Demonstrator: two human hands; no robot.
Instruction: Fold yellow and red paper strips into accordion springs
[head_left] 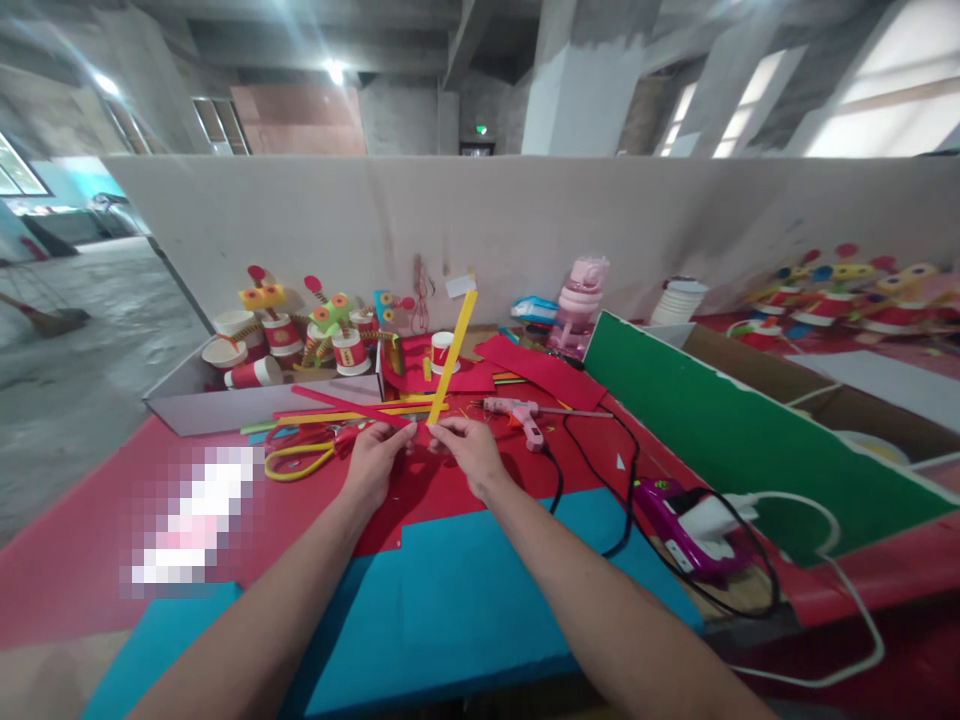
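Observation:
My left hand (pixel 379 460) pinches the near end of a long red paper strip (pixel 345 405), which slants away to the left. Between the fingertips of my right hand (pixel 469 452) is the lower end of a yellow paper strip (pixel 455 350), tilted upward. The two strip ends come close together at my fingertips; whether they touch I cannot tell. Yellow-handled scissors (pixel 300 463) lie left of my left hand, beside other loose paper strips (pixel 300 415). A pink glue gun (pixel 517 412) rests just beyond my right hand.
At the left, a white box (pixel 262 405) holds paper-cup figures (pixel 349 350). A white-and-red cup (pixel 444 350) and red sheets (pixel 544 370) lie behind my hands. On the right are a purple power strip (pixel 697 535) with cords and a green-sided box (pixel 720 440). A pink bottle (pixel 581 305) stands behind.

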